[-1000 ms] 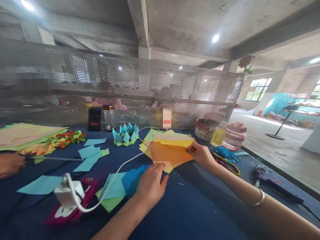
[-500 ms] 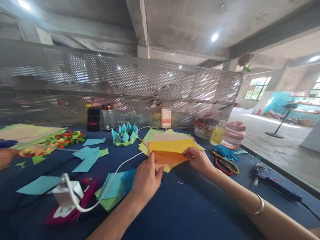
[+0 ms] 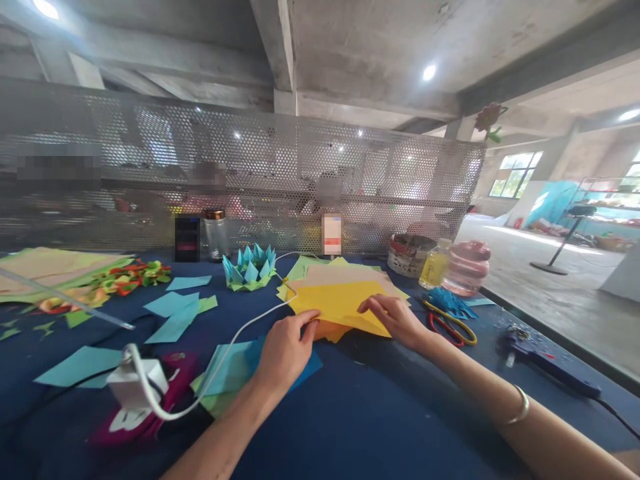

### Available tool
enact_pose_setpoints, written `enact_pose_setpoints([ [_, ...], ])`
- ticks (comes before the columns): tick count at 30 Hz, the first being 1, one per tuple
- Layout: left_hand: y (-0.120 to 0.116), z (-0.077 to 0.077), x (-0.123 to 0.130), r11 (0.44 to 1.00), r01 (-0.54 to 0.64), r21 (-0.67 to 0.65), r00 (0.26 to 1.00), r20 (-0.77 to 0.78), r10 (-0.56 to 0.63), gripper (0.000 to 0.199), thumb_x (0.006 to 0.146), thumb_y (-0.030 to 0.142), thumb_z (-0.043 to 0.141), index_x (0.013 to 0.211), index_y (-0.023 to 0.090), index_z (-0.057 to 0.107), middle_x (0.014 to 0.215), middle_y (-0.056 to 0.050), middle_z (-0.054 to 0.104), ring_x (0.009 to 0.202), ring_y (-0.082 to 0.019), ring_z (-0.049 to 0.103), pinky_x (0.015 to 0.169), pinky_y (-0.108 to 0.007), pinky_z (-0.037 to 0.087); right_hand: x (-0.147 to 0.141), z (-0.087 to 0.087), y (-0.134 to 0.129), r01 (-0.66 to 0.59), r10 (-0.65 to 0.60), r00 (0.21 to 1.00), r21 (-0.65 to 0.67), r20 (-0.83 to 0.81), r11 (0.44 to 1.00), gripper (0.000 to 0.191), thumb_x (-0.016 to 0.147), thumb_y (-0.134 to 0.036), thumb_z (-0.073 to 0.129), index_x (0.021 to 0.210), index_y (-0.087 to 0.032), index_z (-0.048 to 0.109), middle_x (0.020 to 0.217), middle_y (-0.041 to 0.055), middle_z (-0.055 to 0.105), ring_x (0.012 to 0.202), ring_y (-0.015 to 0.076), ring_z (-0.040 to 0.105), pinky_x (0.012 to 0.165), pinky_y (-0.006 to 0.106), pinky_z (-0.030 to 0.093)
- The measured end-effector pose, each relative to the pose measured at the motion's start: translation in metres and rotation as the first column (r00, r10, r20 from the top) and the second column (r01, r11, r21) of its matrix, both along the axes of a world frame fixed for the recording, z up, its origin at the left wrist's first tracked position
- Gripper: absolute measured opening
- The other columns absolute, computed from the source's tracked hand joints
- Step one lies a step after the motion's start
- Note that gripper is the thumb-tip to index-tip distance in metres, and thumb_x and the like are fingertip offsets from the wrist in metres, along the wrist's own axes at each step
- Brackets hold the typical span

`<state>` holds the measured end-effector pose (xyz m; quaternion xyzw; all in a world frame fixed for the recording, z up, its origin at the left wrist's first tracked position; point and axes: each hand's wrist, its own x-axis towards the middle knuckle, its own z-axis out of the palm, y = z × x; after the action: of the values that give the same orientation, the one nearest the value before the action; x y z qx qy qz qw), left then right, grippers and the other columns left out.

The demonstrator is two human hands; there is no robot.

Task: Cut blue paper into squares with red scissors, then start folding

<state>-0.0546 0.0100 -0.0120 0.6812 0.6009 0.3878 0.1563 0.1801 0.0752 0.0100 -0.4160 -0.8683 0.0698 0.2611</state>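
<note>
A yellow paper sheet [image 3: 345, 303] lies in front of me over a stack of pale paper, with orange paper [image 3: 331, 331] showing beneath its near edge. My left hand [image 3: 293, 340] pinches that near edge at its left end between thumb and fingers. Over the right part of the sheet is my right hand [image 3: 397, 318], its fingers loosely bent and apart; nothing shows gripped in it. Blue paper [image 3: 306, 373] lies partly hidden under my left wrist. Close to my right hand are scissors [image 3: 470, 333] with red and yellow handles.
A blue-green folded paper crown [image 3: 250, 272] stands beyond my left hand. A white charger [image 3: 137, 383] with a cable sits on a magenta power strip [image 3: 117, 433]. A glue gun [image 3: 550, 363] lies right, near a pink bottle [image 3: 467, 270]. A translucent stick [image 3: 65, 297] juts in from the left.
The yellow sheet has come nearer and now covers most of the orange paper. My right hand has let go of its edge. Another person's hand has left the far left; the stick reaches in.
</note>
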Motion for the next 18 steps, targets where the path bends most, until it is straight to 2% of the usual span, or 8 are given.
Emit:
enact_pose_setpoints([
  [2, -0.004, -0.001, 0.003, 0.999, 0.034, 0.027, 0.999, -0.020, -0.034, 0.032, 0.086, 0.026, 0.046, 0.107, 0.021, 0.069, 0.103, -0.005, 0.073, 0.096, -0.022, 0.067, 0.087, -0.032, 0.049, 0.002, 0.005, 0.011, 0.072, -0.072, 0.997, 0.016, 0.001, 0.997, 0.042, 0.096, -0.038, 0.030, 0.086, -0.020, 0.067, 0.089, 0.0054, 0.072, 0.078, 0.0181, 0.066, 0.071, 0.028, 0.048],
  [5, -0.012, -0.004, 0.012, 0.978, 0.186, 0.090, 0.982, -0.032, -0.184, 0.030, 0.086, 0.023, 0.047, 0.107, 0.023, 0.069, 0.102, -0.003, 0.073, 0.093, -0.019, 0.067, 0.085, -0.028, 0.050, 0.001, 0.008, 0.031, 0.099, -0.100, 0.994, 0.026, 0.052, 0.995, 0.025, 0.090, -0.029, 0.044, 0.085, -0.020, 0.067, 0.085, 0.0048, 0.072, 0.074, 0.0181, 0.065, 0.069, 0.027, 0.047],
  [8, -0.020, -0.008, 0.022, 0.910, 0.398, 0.120, 0.911, -0.173, -0.375, 0.030, 0.085, 0.020, 0.047, 0.105, 0.025, 0.069, 0.099, -0.004, 0.073, 0.092, -0.019, 0.066, 0.082, -0.028, 0.050, -0.010, 0.007, 0.044, 0.076, -0.080, 0.989, 0.029, 0.128, 0.997, 0.020, 0.086, -0.021, 0.048, 0.086, -0.019, 0.068, 0.088, 0.0064, 0.072, 0.080, 0.0191, 0.065, 0.073, 0.028, 0.047],
  [10, -0.025, -0.009, 0.026, 0.859, 0.499, 0.115, 0.847, -0.274, -0.455, 0.031, 0.086, 0.019, 0.045, 0.105, 0.026, 0.068, 0.094, -0.005, 0.073, 0.088, -0.019, 0.067, 0.078, -0.028, 0.051, -0.022, 0.005, 0.049, 0.039, -0.042, 0.981, 0.022, 0.192, 0.999, 0.016, 0.084, -0.020, 0.053, 0.087, -0.018, 0.068, 0.090, 0.0075, 0.071, 0.085, 0.0208, 0.064, 0.078, 0.031, 0.046],
  [13, -0.030, -0.011, 0.028, 0.824, 0.548, 0.142, 0.802, -0.368, -0.470, 0.031, 0.087, 0.019, 0.044, 0.107, 0.025, 0.066, 0.086, -0.006, 0.073, 0.080, -0.019, 0.067, 0.072, -0.028, 0.051, -0.044, 0.000, 0.052, -0.023, 0.023, 0.958, -0.003, 0.287, 1.000, 0.015, 0.081, -0.026, 0.061, 0.092, -0.018, 0.069, 0.098, 0.0091, 0.070, 0.095, 0.0238, 0.062, 0.086, 0.034, 0.044],
  [18, -0.039, -0.009, 0.027, 0.781, 0.592, 0.199, 0.767, -0.438, -0.469, 0.029, 0.087, 0.021, 0.043, 0.105, 0.025, 0.065, 0.072, -0.005, 0.070, 0.067, -0.017, 0.066, 0.062, -0.025, 0.050, -0.076, -0.004, 0.059, -0.068, 0.072, 0.908, -0.024, 0.413, 0.997, 0.038, 0.080, -0.038, 0.063, 0.110, -0.016, 0.064, 0.116, 0.0143, 0.064, 0.108, 0.0292, 0.057, 0.090, 0.038, 0.043],
])
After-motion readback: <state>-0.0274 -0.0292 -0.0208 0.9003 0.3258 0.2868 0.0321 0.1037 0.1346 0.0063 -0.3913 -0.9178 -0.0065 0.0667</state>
